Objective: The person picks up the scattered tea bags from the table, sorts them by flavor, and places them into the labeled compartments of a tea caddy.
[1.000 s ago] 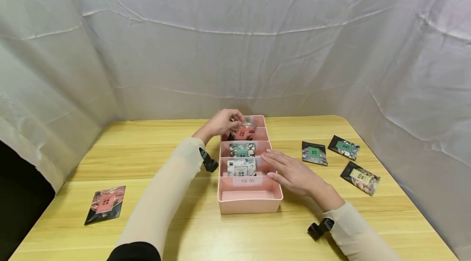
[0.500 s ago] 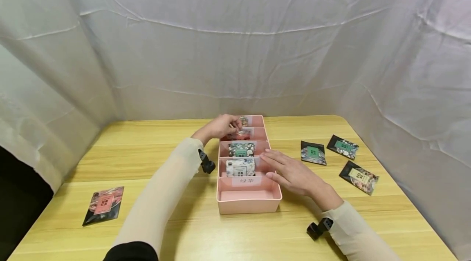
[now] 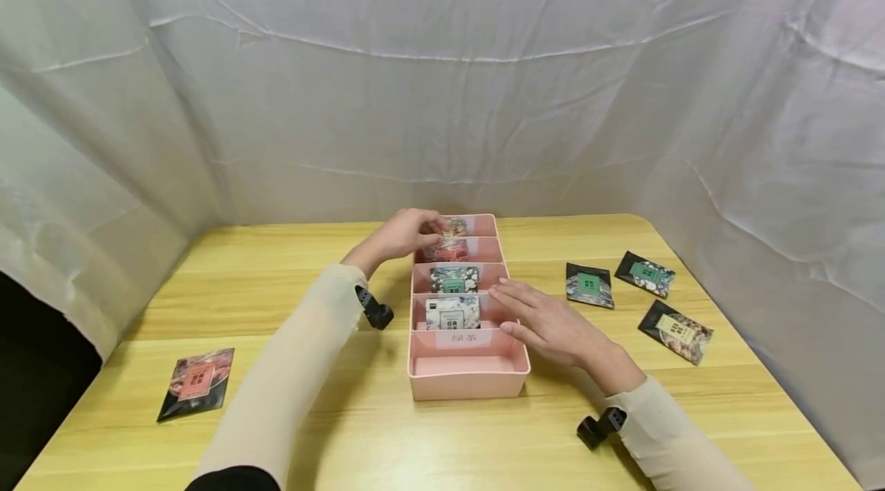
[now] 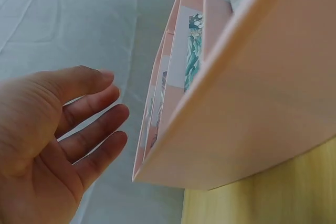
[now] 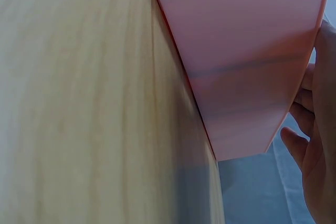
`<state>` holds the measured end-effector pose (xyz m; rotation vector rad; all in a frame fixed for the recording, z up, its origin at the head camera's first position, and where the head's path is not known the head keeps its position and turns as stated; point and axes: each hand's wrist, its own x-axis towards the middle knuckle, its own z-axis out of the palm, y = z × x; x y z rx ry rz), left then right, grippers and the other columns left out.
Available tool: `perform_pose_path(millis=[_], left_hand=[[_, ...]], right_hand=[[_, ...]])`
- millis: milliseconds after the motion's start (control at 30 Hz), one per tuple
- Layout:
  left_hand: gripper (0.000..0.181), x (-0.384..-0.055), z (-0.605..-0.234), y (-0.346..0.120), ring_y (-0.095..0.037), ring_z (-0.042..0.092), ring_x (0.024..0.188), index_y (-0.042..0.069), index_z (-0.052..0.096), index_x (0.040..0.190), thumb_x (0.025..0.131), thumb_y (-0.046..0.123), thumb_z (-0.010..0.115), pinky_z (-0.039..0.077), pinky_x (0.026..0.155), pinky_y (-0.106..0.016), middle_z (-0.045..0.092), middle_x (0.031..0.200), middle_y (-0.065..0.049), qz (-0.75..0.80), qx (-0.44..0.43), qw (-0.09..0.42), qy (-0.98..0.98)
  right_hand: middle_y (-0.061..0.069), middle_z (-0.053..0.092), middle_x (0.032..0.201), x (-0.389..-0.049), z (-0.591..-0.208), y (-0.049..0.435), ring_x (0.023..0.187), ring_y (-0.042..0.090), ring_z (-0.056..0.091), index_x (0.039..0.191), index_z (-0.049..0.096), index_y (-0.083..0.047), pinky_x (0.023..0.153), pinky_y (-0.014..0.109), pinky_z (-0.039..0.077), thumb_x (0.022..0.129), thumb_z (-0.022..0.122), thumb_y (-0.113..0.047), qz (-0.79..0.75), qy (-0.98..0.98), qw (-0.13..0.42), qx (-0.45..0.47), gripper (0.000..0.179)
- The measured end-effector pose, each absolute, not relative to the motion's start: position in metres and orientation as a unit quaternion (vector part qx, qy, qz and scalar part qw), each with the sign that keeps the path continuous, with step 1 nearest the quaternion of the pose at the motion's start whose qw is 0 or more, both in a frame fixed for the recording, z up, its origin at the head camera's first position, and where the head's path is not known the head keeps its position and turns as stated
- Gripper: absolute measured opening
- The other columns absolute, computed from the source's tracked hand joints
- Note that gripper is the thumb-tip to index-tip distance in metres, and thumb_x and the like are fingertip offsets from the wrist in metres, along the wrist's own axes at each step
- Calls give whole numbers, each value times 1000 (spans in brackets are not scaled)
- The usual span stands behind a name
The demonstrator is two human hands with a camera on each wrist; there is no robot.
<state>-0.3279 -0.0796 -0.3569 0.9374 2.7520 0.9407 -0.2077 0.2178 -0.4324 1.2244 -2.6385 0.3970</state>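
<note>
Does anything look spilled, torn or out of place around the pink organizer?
Nothing stands out: the pink organizer sits upright on the table, with no visible spill or tear. One packet lies to its left; three packets lie loose to its right.

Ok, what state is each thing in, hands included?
Pink box: upright, open-topped
Left hand: fingers curved, holding nothing
Right hand: fingers extended at box's rim
White packet: standing in box
Boxed green packet: standing
Boxed red packet: standing
Rear packet: standing, partly hidden
Loose red packet: flat
Inner green packet: flat
Outer green packet: flat
Loose yellow packet: flat
</note>
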Motion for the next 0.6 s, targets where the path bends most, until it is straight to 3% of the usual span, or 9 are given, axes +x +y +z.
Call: perform_pose_path(millis=[400, 600], left_hand=[[21, -304, -357, -104, -17, 65, 93, 4, 68, 115, 96, 13, 64, 52, 87, -37, 70, 101, -5, 326, 316, 26, 891], [22, -290, -358, -121, -20, 63, 99, 3, 69, 114, 96, 15, 64, 50, 92, -43, 69, 105, -6, 332, 320, 15, 888]], right_hand=[[12, 36, 154, -209, -429, 219, 142, 29, 32, 152, 38, -13, 109, 50, 35, 104, 45, -38, 125, -894, 102, 418, 55], [12, 35, 155, -210, -428, 218, 142, 30, 31, 152, 37, -14, 110, 51, 34, 104, 45, -37, 127, -893, 95, 420, 54]])
